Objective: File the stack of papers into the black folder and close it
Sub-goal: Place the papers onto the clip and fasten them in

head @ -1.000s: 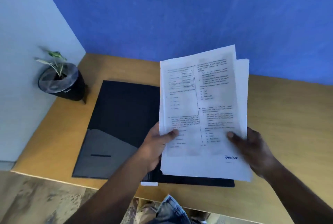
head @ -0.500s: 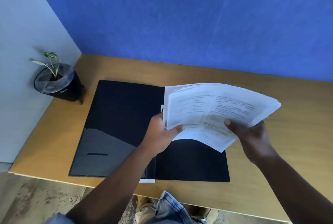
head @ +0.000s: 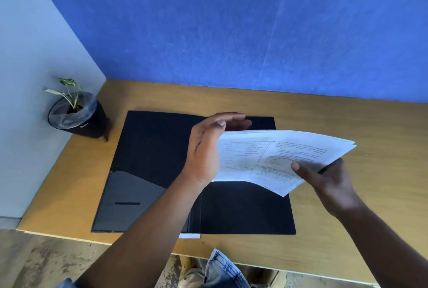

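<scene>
In the head view, the black folder (head: 162, 160) lies open on the surface (head: 359, 195), its spine running from near edge to far edge. The papers (head: 273, 160) hang above its right half, sagging, their long axis across the surface, left to right. The right hand (head: 328, 183) has a closed grip on the stack's near right edge, thumb on top, fingers beneath. The left hand (head: 208, 151) is open and flat, palm against the stack's left edge, squaring it rather than gripping. The folder's right leaf lies directly beneath the stack, so the coming move is probably down and toward the near edge. Half a second ago the left hand pinched the stack's left edge; it has since let go and stands upright against it, and the sheets sit lower and flatter. A potted plant (head: 74, 111) stands at the far left corner.
</scene>
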